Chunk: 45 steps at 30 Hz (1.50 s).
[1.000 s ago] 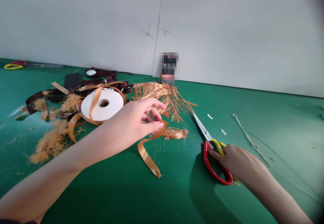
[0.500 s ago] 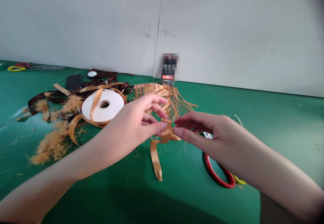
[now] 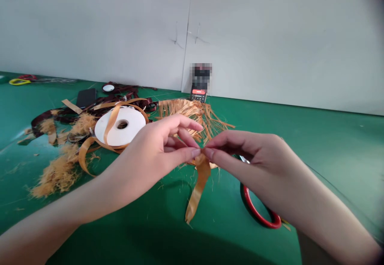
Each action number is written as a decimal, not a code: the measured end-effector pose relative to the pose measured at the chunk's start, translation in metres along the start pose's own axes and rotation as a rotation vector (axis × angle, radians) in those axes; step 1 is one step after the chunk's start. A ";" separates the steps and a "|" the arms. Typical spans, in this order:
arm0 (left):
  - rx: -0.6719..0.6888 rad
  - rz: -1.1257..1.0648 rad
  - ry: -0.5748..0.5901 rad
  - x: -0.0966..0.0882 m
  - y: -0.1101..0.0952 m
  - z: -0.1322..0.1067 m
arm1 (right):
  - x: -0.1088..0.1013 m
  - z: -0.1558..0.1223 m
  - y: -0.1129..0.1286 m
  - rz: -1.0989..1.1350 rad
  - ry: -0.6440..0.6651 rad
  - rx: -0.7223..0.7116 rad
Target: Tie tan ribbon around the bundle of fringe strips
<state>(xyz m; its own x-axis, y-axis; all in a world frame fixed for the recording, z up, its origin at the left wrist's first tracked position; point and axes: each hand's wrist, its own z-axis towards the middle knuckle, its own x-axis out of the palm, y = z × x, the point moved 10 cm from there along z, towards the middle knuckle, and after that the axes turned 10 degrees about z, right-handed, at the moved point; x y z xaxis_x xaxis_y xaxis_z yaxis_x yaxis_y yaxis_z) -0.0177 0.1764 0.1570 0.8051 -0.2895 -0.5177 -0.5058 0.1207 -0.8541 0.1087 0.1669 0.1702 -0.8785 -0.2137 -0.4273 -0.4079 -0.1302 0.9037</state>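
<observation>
My left hand [image 3: 156, 153] and my right hand [image 3: 246, 153] meet fingertip to fingertip above the green table [image 3: 210, 233]. Both pinch the top of a short orange ribbon strip [image 3: 198, 189], which hangs down with its frayed end touching the table. Red-handled scissors [image 3: 258, 213] lie on the table under my right wrist, mostly hidden. A white ribbon spool [image 3: 120, 126] wound with orange ribbon lies behind my left hand.
Frayed orange fibres [image 3: 195, 115] and dark red ribbon scraps [image 3: 57, 115] pile around the spool. A black phone [image 3: 85, 96], a small device [image 3: 200, 82] against the grey wall, and other scissors [image 3: 21, 80] lie at the far left.
My right hand left the scissors, came across to the ribbon and took hold beside my left fingers. The strip has lifted off the table and now hangs down.
</observation>
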 end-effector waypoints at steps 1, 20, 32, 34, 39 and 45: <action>-0.004 -0.010 -0.018 -0.002 -0.001 0.000 | 0.000 0.001 -0.001 0.034 0.002 0.013; -0.001 -0.205 -0.012 0.000 0.006 0.003 | 0.000 0.002 -0.014 0.251 0.037 0.122; -0.071 -0.229 0.039 0.010 0.010 0.002 | -0.004 0.004 -0.011 0.381 -0.042 0.085; -0.073 -0.228 0.050 0.012 0.010 0.001 | -0.005 0.003 -0.011 0.381 -0.050 0.085; -0.089 -0.209 0.074 0.016 0.013 -0.001 | -0.016 0.001 -0.010 0.378 -0.142 0.043; -0.065 -0.191 0.060 0.015 0.011 0.001 | -0.019 -0.002 -0.008 0.352 -0.193 0.078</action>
<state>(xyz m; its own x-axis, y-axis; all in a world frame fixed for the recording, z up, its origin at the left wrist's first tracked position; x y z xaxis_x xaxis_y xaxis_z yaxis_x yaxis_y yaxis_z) -0.0113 0.1741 0.1402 0.8695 -0.3572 -0.3411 -0.3662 -0.0030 -0.9305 0.1292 0.1703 0.1708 -0.9953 -0.0457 -0.0854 -0.0853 -0.0060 0.9963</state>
